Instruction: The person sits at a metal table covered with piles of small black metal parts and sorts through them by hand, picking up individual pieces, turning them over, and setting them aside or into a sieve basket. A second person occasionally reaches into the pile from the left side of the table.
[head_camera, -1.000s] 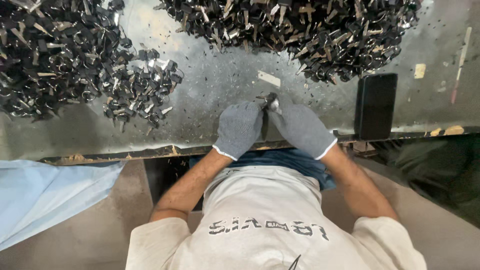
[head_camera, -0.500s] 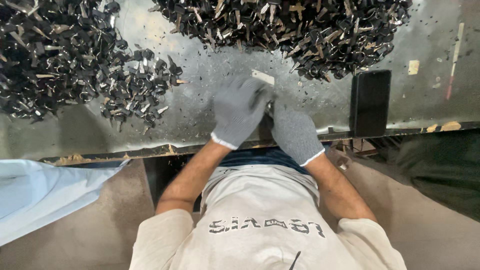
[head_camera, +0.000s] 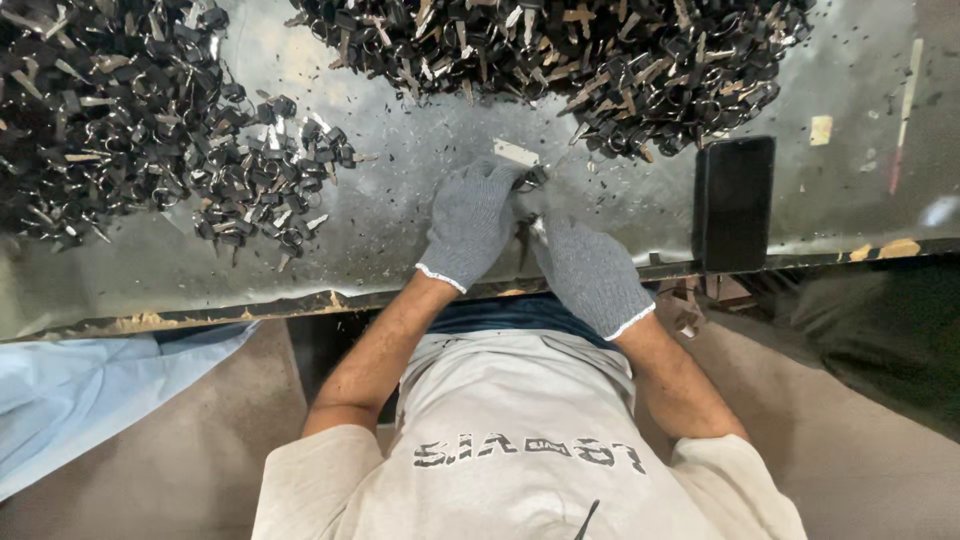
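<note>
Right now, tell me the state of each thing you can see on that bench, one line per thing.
Left hand: gloved, grip closed on a small key part.
Right hand: gloved, pressed close to the left hand; its grip is hidden.
Phone: lying flat, screen dark.
Far pile of keys: heaped, loose.
Left pile of keys: heaped, spreading out.
Metal tabletop: scattered with dark flecks.

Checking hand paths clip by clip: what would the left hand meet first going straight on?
Likely the small pale tag just past the left hand, then the far heap of dark keys; depth is unclear.
</note>
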